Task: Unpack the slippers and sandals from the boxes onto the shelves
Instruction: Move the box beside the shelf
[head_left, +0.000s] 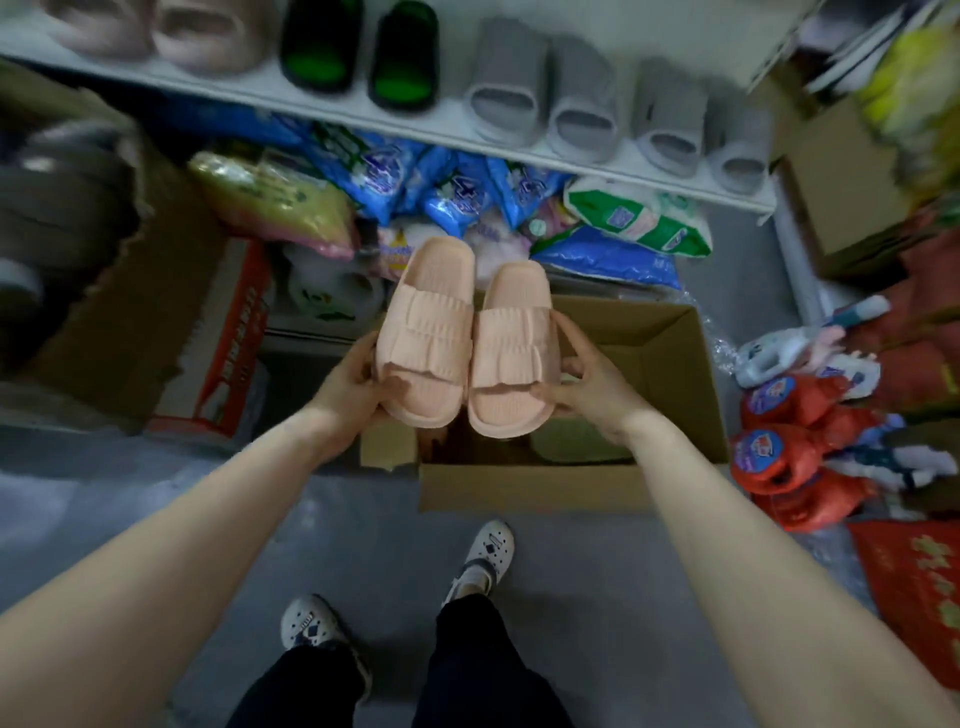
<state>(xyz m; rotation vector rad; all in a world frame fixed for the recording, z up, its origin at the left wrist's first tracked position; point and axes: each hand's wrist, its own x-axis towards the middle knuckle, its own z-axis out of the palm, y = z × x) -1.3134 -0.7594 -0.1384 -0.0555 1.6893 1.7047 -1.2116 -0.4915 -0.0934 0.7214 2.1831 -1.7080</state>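
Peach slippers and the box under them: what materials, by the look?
Peach slippers: likely moulded foam or soft rubber, matte; thick one-piece soles, ribbed straps, no seams showing. Box: brown corrugated cardboard, dull, with folded flaps and raw edges. Both hands, left and right, grip the pair.

Grey slippers (613, 111) crowd the shelf (322, 106) ahead; bare shelf shows only along its front edge.

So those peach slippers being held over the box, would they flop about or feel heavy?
Probably light: each peach slipper is held near its heel by one hand, the left hand and right hand. Likely fairly stiff, as the toes stick out unsupported without drooping. The ribbed straps should aid grip.
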